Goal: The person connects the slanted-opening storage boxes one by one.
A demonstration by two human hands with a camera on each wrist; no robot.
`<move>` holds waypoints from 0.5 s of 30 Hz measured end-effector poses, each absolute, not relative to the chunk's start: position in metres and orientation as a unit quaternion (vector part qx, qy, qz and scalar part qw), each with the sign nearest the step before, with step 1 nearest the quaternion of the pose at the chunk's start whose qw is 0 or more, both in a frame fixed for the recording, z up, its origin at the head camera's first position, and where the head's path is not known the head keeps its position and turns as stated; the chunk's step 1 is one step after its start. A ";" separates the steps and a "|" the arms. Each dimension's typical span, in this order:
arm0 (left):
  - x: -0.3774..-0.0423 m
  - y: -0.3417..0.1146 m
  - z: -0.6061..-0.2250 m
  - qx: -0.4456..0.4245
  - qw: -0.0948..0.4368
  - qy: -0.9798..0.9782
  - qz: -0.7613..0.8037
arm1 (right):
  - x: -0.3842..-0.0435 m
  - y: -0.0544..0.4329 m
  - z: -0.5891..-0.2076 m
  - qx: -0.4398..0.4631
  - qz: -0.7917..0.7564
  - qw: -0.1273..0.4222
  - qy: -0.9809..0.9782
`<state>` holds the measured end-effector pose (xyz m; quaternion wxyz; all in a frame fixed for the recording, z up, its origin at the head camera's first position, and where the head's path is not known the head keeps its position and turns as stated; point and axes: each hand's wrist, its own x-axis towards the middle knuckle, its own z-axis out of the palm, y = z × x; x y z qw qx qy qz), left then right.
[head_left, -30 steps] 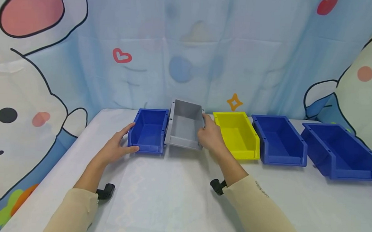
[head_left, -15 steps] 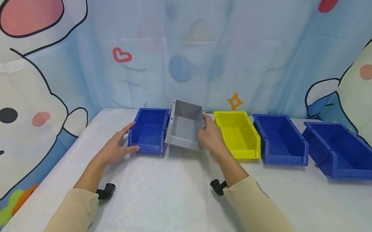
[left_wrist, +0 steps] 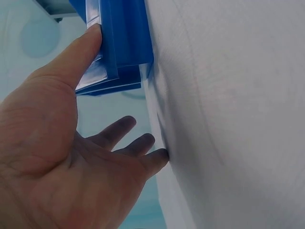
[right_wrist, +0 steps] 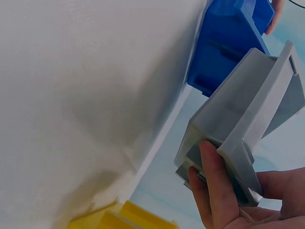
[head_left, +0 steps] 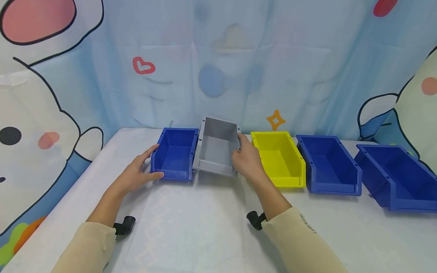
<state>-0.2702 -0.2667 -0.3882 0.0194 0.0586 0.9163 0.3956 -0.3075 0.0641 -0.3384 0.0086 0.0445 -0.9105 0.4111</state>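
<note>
In the head view my left hand (head_left: 132, 175) lies at the left side of a blue storage bin (head_left: 171, 175), thumb at its front edge. The left wrist view shows the thumb (left_wrist: 76, 55) touching the blue wall (left_wrist: 131, 33), with other fingers extended below. My right hand (head_left: 247, 156) grips a grey storage bin (head_left: 214, 167) by its right side. In the right wrist view, fingers (right_wrist: 219, 186) curl under the grey bin (right_wrist: 248, 114); it is raised above the cloth and tilted, its left side overlapping the blue bin's right edge in the head view. Both bins are empty.
Right of the grey bin stand a yellow bin (head_left: 284, 182) and two more blue bins, one nearer (head_left: 334, 189) and one at far right (head_left: 417, 205). A white cloth (head_left: 192, 233) covers the table. Behind it hangs a printed curtain (head_left: 226, 51).
</note>
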 end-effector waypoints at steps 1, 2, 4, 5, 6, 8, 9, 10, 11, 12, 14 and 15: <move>-0.270 -0.267 -0.388 0.058 0.019 0.917 0.395 | -0.308 0.064 -0.338 0.050 0.408 0.014 -0.912; -0.270 -0.267 -0.389 0.057 0.019 0.917 0.395 | -0.308 0.064 -0.337 0.055 0.403 0.019 -0.913; -0.270 -0.267 -0.389 0.057 0.018 0.917 0.395 | -0.309 0.063 -0.335 0.064 0.395 0.030 -0.916; -0.270 -0.267 -0.389 0.056 0.018 0.917 0.395 | -0.309 0.062 -0.334 0.068 0.389 0.033 -0.918; -0.270 -0.267 -0.389 0.057 0.017 0.917 0.395 | -0.309 0.062 -0.334 0.070 0.385 0.035 -0.920; -0.269 -0.267 -0.389 0.058 0.018 0.916 0.396 | -0.309 0.060 -0.332 0.069 0.378 0.033 -0.923; -0.269 -0.267 -0.389 0.059 0.019 0.916 0.397 | -0.309 0.060 -0.332 0.069 0.373 0.033 -0.925; -0.269 -0.266 -0.389 0.060 0.019 0.915 0.398 | -0.309 0.060 -0.331 0.068 0.367 0.032 -0.927; -0.269 -0.266 -0.390 0.060 0.019 0.916 0.397 | -0.309 0.059 -0.331 0.067 0.359 0.033 -0.930; -0.269 -0.266 -0.390 0.060 0.019 0.916 0.396 | -0.309 0.059 -0.331 0.066 0.351 0.033 -0.934; -0.269 -0.266 -0.389 0.059 0.018 0.917 0.394 | -0.308 0.058 -0.329 0.064 0.330 0.035 -0.941; -0.269 -0.266 -0.389 0.059 0.017 0.917 0.394 | -0.308 0.058 -0.328 0.063 0.319 0.036 -0.945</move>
